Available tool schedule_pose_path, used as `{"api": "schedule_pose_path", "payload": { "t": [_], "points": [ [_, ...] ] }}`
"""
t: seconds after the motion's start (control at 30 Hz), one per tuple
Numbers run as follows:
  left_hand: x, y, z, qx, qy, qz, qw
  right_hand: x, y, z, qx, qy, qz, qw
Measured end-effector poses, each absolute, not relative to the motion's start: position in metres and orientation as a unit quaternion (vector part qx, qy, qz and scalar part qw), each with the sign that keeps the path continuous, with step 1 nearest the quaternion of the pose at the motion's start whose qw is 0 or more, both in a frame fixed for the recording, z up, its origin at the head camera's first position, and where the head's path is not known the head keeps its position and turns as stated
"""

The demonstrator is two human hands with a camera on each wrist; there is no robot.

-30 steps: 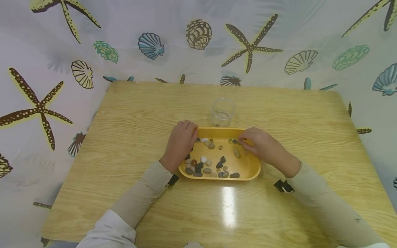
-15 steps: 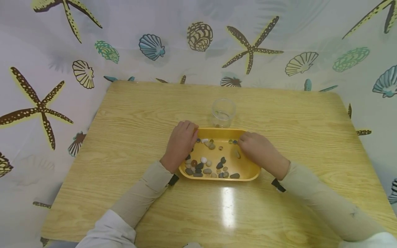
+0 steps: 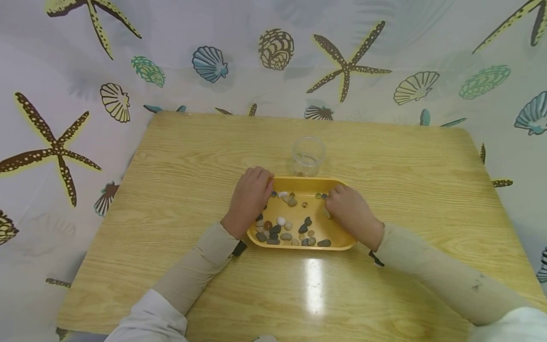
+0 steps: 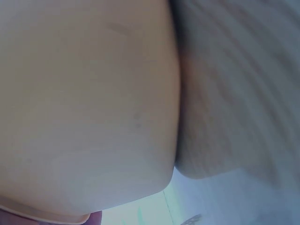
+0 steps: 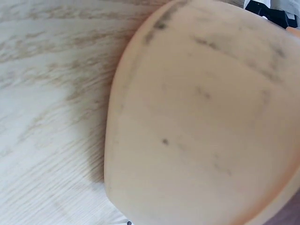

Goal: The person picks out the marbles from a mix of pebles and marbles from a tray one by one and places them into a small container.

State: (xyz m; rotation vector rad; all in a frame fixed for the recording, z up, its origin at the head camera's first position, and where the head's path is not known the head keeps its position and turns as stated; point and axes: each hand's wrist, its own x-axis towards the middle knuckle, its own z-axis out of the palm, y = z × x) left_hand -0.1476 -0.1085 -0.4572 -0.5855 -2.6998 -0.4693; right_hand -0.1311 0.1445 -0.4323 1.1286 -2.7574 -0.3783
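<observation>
Yellow tray [image 3: 305, 182]: sat flat on the wood-grain worktop [image 3: 406, 166], between the two hands, and carried a spread of pebbles [image 3: 286, 236] and a few marbles.
Left hand [image 3: 251, 197]: gripped the tray at its far left corner, fingers curled over the rim.
Right hand [image 3: 352, 209]: reached in over the tray's right side, fingers bent downward; their tips were hidden, so whether they pinched anything could not be told.
Long pale pebble [image 3: 327, 213]: lay right under the right hand's edge, partly covered by it.
Blue marble [image 3: 325, 196]: lay just beside the right hand's fingers, with a yellowish marble [image 3: 318, 195] next to it on the left.
Near side of the tray: most pebbles lay along here, thickest at the left, where an orange-brown ball [image 3: 268, 225] and a white pebble [image 3: 280, 221] stood out; a dark grey pebble [image 3: 324, 243] lay farther right.
Clear cup [image 3: 308, 154]: stood upright just beyond the tray's far rim, small bits inside, too indistinct to name.
Sleeves [image 3: 192, 273]: beige along both forearms.
Curtain [image 3: 171, 28]: white, printed with starfish and shells, hung behind the worktop.
</observation>
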Motion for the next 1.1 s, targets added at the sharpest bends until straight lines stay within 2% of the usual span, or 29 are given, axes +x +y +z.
{"api": "schedule_pose_path", "payload": {
  "t": [0.67, 0.93, 1.1],
  "points": [
    [-0.145, -0.107, -0.462, -0.204, -0.948, -0.165, 0.181, -0.132, 0.144, -0.445, 0.371, -0.916, -0.135, 0.071],
    [-0.144, -0.107, -0.464, -0.207, -0.946, -0.166, 0.184, -0.131, 0.147, -0.442, 0.377, -0.919, -0.109, 0.046],
    [-0.144, -0.108, -0.465, -0.209, -0.946, -0.167, 0.183, -0.135, 0.148, -0.434, 0.381, -0.925, -0.009, -0.005]
  ]
}}
